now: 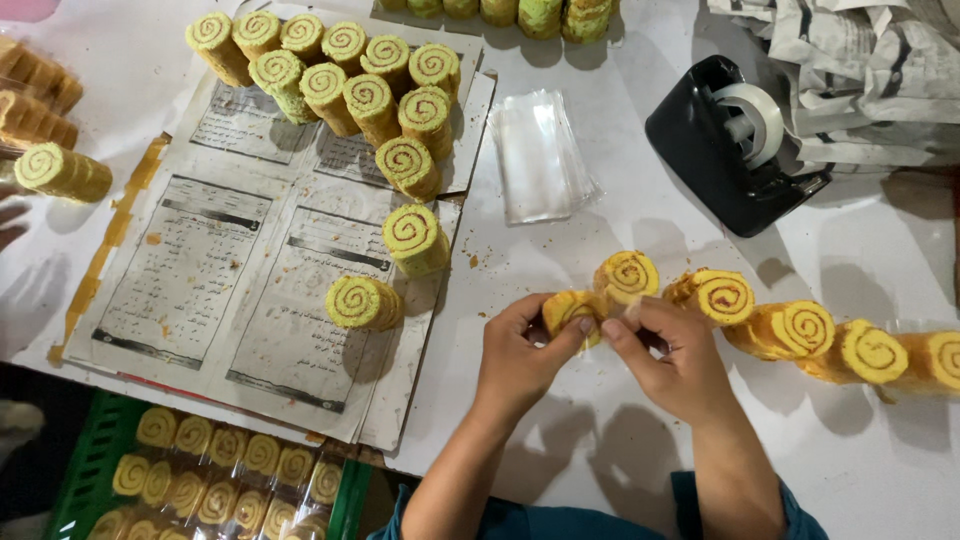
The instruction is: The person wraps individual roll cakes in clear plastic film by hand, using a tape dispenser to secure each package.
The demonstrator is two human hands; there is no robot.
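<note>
Head view, both hands pinching roll slice [572, 310], spiral face up

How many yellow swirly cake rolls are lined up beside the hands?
5 yellow swirly cake rolls, in a row running right: first, second, third, fourth, and a fifth cut by the picture's edge; more may hide beyond.
</note>
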